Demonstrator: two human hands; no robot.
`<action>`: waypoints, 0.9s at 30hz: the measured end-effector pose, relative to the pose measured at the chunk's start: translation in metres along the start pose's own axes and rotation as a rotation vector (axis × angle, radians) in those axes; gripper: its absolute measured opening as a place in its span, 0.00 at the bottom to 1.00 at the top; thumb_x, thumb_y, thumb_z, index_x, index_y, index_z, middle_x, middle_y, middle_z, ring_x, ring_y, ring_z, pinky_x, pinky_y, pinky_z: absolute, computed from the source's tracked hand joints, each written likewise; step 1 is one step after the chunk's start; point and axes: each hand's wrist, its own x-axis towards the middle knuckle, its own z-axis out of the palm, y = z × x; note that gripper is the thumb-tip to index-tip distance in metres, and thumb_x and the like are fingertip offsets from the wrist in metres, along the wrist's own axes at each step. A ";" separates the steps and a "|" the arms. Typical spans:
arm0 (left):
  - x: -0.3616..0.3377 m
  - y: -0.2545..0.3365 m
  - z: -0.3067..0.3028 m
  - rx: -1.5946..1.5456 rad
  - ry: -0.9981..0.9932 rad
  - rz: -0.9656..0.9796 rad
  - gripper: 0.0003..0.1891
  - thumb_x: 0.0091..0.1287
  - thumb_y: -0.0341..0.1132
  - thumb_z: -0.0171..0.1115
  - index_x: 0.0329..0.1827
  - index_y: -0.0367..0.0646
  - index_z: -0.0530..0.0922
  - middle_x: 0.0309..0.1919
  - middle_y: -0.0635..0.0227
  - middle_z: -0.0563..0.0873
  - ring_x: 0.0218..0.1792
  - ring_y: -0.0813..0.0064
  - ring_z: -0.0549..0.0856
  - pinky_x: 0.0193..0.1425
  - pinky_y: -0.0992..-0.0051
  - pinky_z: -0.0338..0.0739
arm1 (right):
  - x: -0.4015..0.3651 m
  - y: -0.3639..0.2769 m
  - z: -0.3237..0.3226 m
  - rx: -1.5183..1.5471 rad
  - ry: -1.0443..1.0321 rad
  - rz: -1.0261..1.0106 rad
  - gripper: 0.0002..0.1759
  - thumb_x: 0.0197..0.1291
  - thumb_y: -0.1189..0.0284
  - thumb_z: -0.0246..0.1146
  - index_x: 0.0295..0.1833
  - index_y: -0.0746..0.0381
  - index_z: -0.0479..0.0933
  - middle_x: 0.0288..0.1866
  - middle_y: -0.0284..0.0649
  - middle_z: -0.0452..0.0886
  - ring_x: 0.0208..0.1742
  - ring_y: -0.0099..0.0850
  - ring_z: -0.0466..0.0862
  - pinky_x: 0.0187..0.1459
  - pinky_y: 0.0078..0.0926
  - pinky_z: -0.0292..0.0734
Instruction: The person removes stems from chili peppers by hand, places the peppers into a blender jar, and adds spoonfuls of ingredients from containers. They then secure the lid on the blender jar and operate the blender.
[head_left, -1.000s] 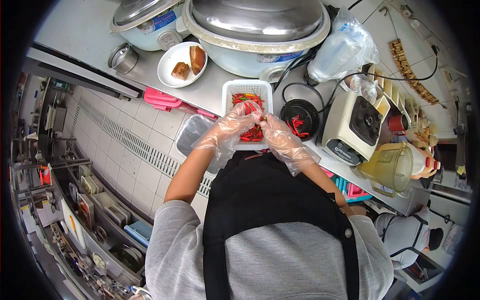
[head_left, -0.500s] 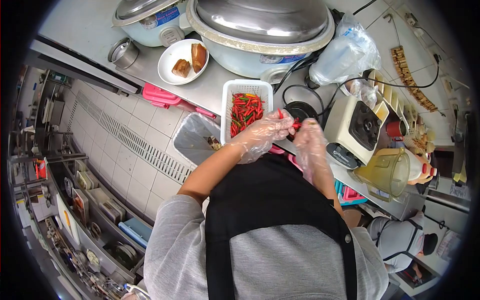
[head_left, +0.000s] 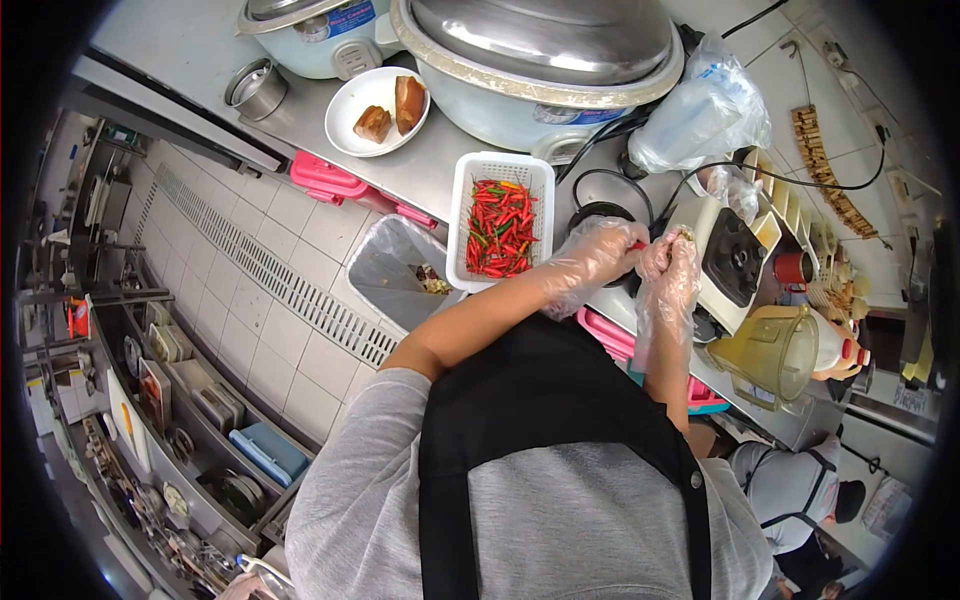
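Observation:
Both my hands wear clear plastic gloves. My left hand [head_left: 603, 252] is closed, with a bit of a red chili pepper [head_left: 637, 246] showing at its fingertips. Close beside it, my right hand [head_left: 672, 262] is curled shut, and something small and greenish shows at its top, too small to name. A white plastic basket [head_left: 462, 215] of red chilies [head_left: 502, 228], with a few green and orange ones, stands left of my hands. Behind my left hand a dark round bowl [head_left: 600, 211] is partly hidden.
Rice cookers [head_left: 540, 105] and a plate [head_left: 344, 112] with two brown chunks line the counter. On the right stand a blender base [head_left: 735, 255] and its jug [head_left: 765, 355]. A lined bin [head_left: 385, 265] is below the counter. Another person [head_left: 790, 490] is at lower right.
Both hands have moved right, away from the chili basket and toward the blender base. The right hand is more upright, and the chili in the left shows less.

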 end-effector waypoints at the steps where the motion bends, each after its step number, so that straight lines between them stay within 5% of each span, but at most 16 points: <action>1: 0.001 0.003 -0.003 0.395 0.004 0.132 0.12 0.56 0.38 0.64 0.38 0.41 0.77 0.30 0.59 0.81 0.33 0.62 0.83 0.40 0.64 0.75 | 0.002 0.005 0.000 0.001 -0.006 0.004 0.10 0.67 0.62 0.52 0.38 0.58 0.66 0.18 0.29 0.59 0.15 0.20 0.57 0.18 0.20 0.51; 2: -0.002 0.005 -0.005 0.527 0.054 0.123 0.15 0.53 0.38 0.65 0.41 0.41 0.78 0.36 0.55 0.82 0.42 0.54 0.82 0.49 0.59 0.74 | 0.004 0.009 0.003 -0.031 -0.034 -0.010 0.11 0.67 0.62 0.52 0.38 0.58 0.66 0.18 0.29 0.59 0.15 0.21 0.57 0.17 0.21 0.52; 5: -0.014 0.003 -0.035 0.380 0.129 0.096 0.17 0.53 0.33 0.64 0.48 0.45 0.78 0.37 0.55 0.82 0.44 0.54 0.81 0.49 0.62 0.75 | 0.009 0.011 0.017 -0.077 -0.104 -0.018 0.11 0.68 0.62 0.52 0.38 0.59 0.66 0.18 0.29 0.60 0.15 0.20 0.58 0.17 0.21 0.53; 11: -0.101 -0.013 -0.123 0.298 0.683 -0.167 0.11 0.57 0.36 0.64 0.40 0.40 0.81 0.36 0.55 0.84 0.39 0.54 0.83 0.46 0.62 0.77 | 0.005 0.022 0.082 -0.245 -0.197 0.118 0.09 0.71 0.68 0.50 0.48 0.61 0.67 0.36 0.28 0.69 0.31 0.14 0.65 0.31 0.11 0.62; 13: -0.135 -0.043 -0.145 0.341 0.679 -0.351 0.11 0.58 0.35 0.64 0.40 0.40 0.81 0.31 0.59 0.84 0.35 0.63 0.84 0.43 0.67 0.77 | 0.013 0.032 0.094 -0.668 -0.277 -0.035 0.09 0.69 0.69 0.49 0.45 0.63 0.69 0.34 0.33 0.71 0.34 0.22 0.72 0.37 0.21 0.69; 15: -0.165 -0.062 -0.158 -0.080 0.739 -0.435 0.09 0.61 0.35 0.63 0.39 0.40 0.80 0.26 0.70 0.82 0.30 0.83 0.79 0.37 0.78 0.75 | 0.007 0.033 0.128 -0.691 -0.319 0.075 0.11 0.69 0.67 0.49 0.44 0.64 0.70 0.32 0.41 0.72 0.36 0.31 0.75 0.40 0.29 0.70; 16: -0.178 -0.079 -0.164 -0.079 0.833 -0.424 0.09 0.62 0.35 0.63 0.40 0.39 0.80 0.27 0.72 0.81 0.30 0.84 0.77 0.35 0.79 0.73 | 0.001 0.033 0.148 -0.816 -0.365 0.040 0.13 0.69 0.63 0.48 0.44 0.63 0.69 0.33 0.46 0.73 0.37 0.39 0.76 0.42 0.34 0.70; 19: -0.209 -0.083 -0.198 -0.126 1.036 -0.399 0.10 0.63 0.36 0.61 0.41 0.38 0.80 0.28 0.75 0.79 0.29 0.86 0.75 0.33 0.81 0.71 | -0.002 0.071 0.188 -1.062 -0.644 -0.087 0.14 0.66 0.63 0.49 0.45 0.63 0.70 0.40 0.53 0.77 0.44 0.47 0.78 0.47 0.43 0.70; 21: -0.227 -0.082 -0.217 -0.173 1.144 -0.376 0.10 0.64 0.36 0.61 0.40 0.38 0.79 0.27 0.76 0.78 0.28 0.87 0.73 0.31 0.83 0.69 | -0.009 0.096 0.215 -1.175 -0.894 0.132 0.16 0.63 0.64 0.51 0.49 0.65 0.71 0.43 0.54 0.78 0.49 0.49 0.78 0.49 0.42 0.70; 25: -0.258 -0.092 -0.237 -0.198 1.256 -0.512 0.10 0.63 0.35 0.61 0.41 0.38 0.80 0.28 0.77 0.78 0.28 0.87 0.72 0.31 0.84 0.67 | -0.014 0.170 0.229 -1.203 -1.189 0.043 0.19 0.60 0.64 0.55 0.49 0.68 0.71 0.44 0.52 0.79 0.50 0.45 0.79 0.52 0.39 0.72; 27: -0.265 -0.095 -0.241 -0.174 1.253 -0.508 0.11 0.63 0.35 0.61 0.42 0.37 0.80 0.28 0.76 0.79 0.28 0.87 0.73 0.31 0.84 0.68 | -0.006 0.215 0.239 -1.604 -1.442 0.036 0.23 0.57 0.65 0.58 0.52 0.71 0.71 0.46 0.53 0.80 0.50 0.46 0.80 0.53 0.40 0.73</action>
